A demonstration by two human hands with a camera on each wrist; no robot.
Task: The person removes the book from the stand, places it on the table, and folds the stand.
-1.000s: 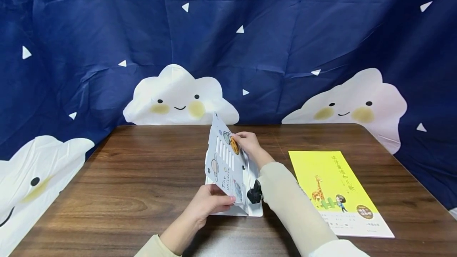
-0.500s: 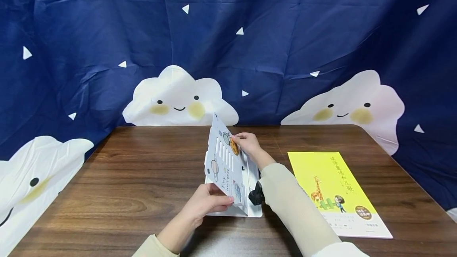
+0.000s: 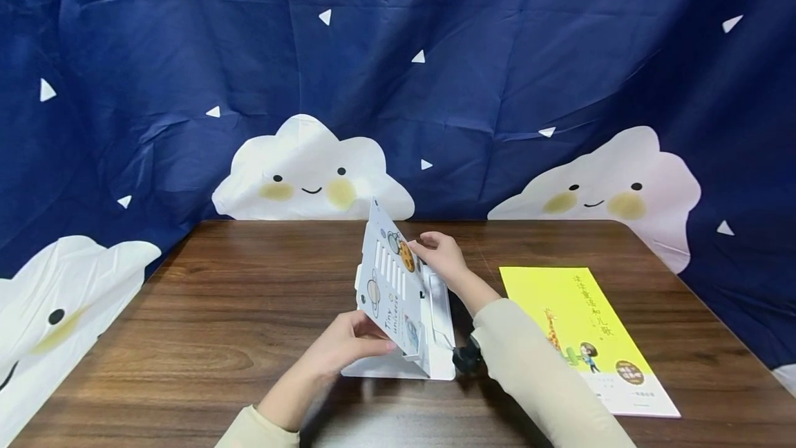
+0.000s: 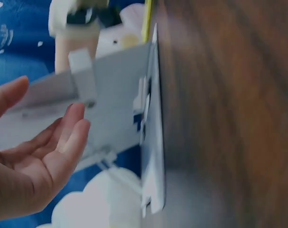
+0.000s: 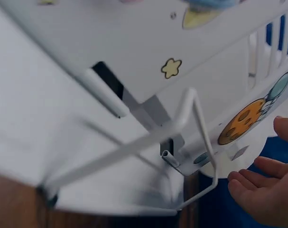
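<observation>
A white book stand (image 3: 388,282) printed with planets and "Tiny universe" stands on the table, its panel tilted up from a flat base. My left hand (image 3: 345,348) is at the panel's near lower corner in the head view. In the left wrist view that hand (image 4: 39,156) has relaxed, parted fingers beside the stand's white back plate (image 4: 115,99), gripping nothing. My right hand (image 3: 443,258) is by the panel's far edge. The right wrist view has it (image 5: 267,180) loosely spread near the orange planet print, apart from the panel. A white wire bracket (image 5: 134,145) stands out from the stand.
A yellow book (image 3: 584,337) with a giraffe and a child on its cover lies flat to the right of the stand. The brown wooden table (image 3: 205,323) ends at a dark blue curtain (image 3: 460,88) with clouds.
Both hands have let go of the stand. My left hand has drawn back to the left, and my right hand has shifted a little to the right. The panel keeps its tilt.
</observation>
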